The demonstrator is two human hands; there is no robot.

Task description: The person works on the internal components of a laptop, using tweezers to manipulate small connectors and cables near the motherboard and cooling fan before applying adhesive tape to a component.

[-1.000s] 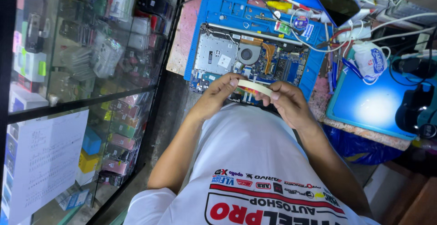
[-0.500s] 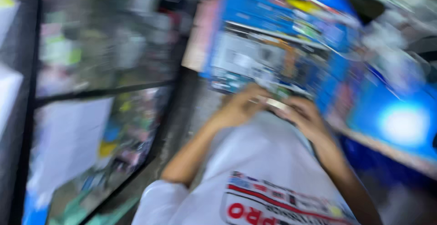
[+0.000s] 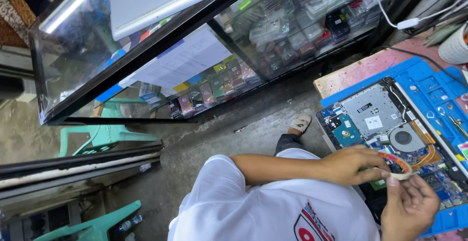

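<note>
My left hand (image 3: 352, 165) holds a small roll of tape (image 3: 400, 165), pale with a reddish inner ring. My right hand (image 3: 410, 207) is just below it, with thumb and finger pinching the roll's lower edge. Both hands hover over the near edge of an opened laptop (image 3: 375, 116), whose silver drive cover, fan and blue circuit board are exposed. The laptop lies on a blue work mat (image 3: 429, 82). My white shirt (image 3: 253, 207) fills the bottom of the view.
A glass display cabinet (image 3: 195, 55) full of small packaged parts runs across the top. The mat rests on a wooden table (image 3: 348, 77). Green plastic chairs (image 3: 105, 133) stand at the left on the concrete floor. My shoe (image 3: 301, 123) shows beside the table.
The view has swung round and tilted, so the cabinet is now on top and the laptop at the right. Both hands still hold the tape roll over the laptop.
</note>
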